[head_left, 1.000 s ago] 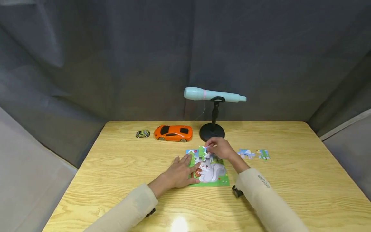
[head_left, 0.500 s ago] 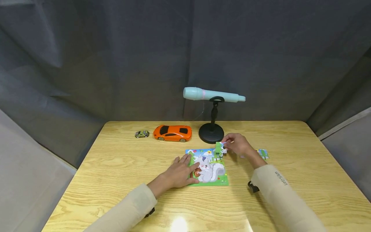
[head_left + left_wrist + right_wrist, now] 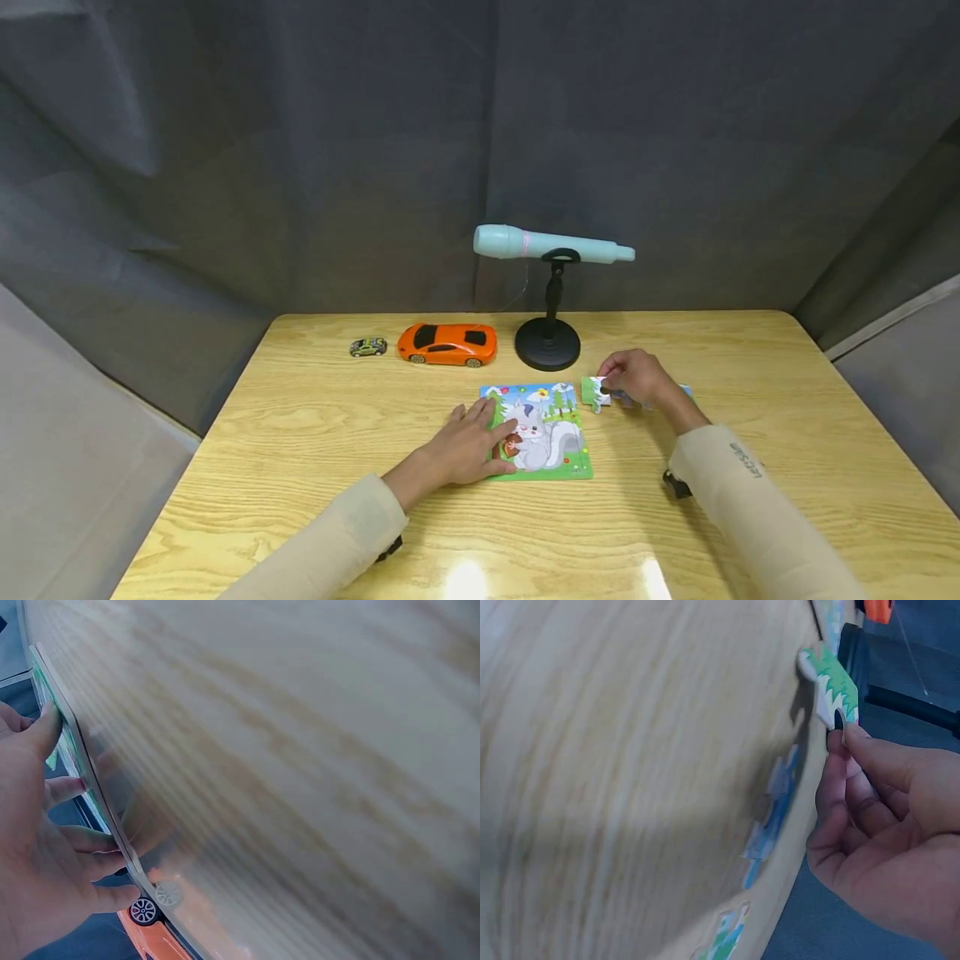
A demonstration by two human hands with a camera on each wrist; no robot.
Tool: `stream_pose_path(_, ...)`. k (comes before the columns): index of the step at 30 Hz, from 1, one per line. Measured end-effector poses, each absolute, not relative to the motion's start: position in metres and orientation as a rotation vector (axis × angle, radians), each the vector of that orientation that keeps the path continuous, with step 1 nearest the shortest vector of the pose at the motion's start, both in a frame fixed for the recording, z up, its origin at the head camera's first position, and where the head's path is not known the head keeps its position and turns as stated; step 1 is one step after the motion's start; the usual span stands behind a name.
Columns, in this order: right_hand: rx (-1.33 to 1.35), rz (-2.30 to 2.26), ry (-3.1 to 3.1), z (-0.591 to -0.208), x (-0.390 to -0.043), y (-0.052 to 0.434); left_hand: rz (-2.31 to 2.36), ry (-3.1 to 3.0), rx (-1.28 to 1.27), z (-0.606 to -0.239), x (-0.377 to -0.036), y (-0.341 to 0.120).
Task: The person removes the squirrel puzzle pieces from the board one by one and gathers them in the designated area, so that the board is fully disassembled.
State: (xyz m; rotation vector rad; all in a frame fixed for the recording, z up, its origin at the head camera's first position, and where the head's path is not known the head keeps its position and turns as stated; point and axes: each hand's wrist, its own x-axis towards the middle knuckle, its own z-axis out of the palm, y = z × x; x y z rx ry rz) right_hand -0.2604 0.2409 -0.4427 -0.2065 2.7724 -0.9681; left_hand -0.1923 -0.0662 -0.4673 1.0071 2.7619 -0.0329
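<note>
A squirrel jigsaw puzzle [image 3: 558, 446] lies in the middle of the table, grey squirrel on green grass under a blue sky. My left hand [image 3: 463, 443] rests spread on its left part; in the left wrist view the fingertips press along the board's edge [image 3: 97, 780]. To the right of the board, my right hand [image 3: 637, 377] pinches a green and white puzzle piece [image 3: 595, 392] between thumb and forefinger. The right wrist view shows this piece [image 3: 832, 682] lifted over the table. Two loose pieces lie below the hand, a blue one [image 3: 772, 806] and a green one [image 3: 726, 937].
Behind the puzzle stands a light blue microphone [image 3: 510, 242] on a black stand [image 3: 547, 343]. An orange toy car [image 3: 448, 345] and a small patterned toy car [image 3: 368, 347] sit at the back left. A dark curtain [image 3: 375, 167] hangs behind the table.
My right hand has moved right with the piece, from over the top of the puzzle to beside it, uncovering the board's upper right. The left hand has stayed in place.
</note>
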Motion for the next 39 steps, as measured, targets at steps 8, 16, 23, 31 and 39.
stream_pose_path(8,-0.184,-0.829,2.815,-0.448,-0.259,0.248,-0.019,2.76,1.019,-0.468,-0.192,-0.062)
stream_pose_path(16,-0.158,-0.817,2.845,-0.454,-0.262,0.248,-0.018,2.758,1.012,-0.468,-0.193,-0.06)
stream_pose_path(23,-0.1,-0.876,2.81,-0.45,-0.26,0.247,-0.004,2.768,1.006,-0.467,-0.193,-0.061)
stream_pose_path(31,-0.242,-0.896,2.835,-0.444,-0.254,0.238,-0.006,2.775,1.002,-0.464,-0.195,-0.065)
stream_pose_path(39,-0.336,-0.969,2.767,-0.446,-0.245,0.222,0.052,2.785,1.045,-0.466,-0.196,-0.067)
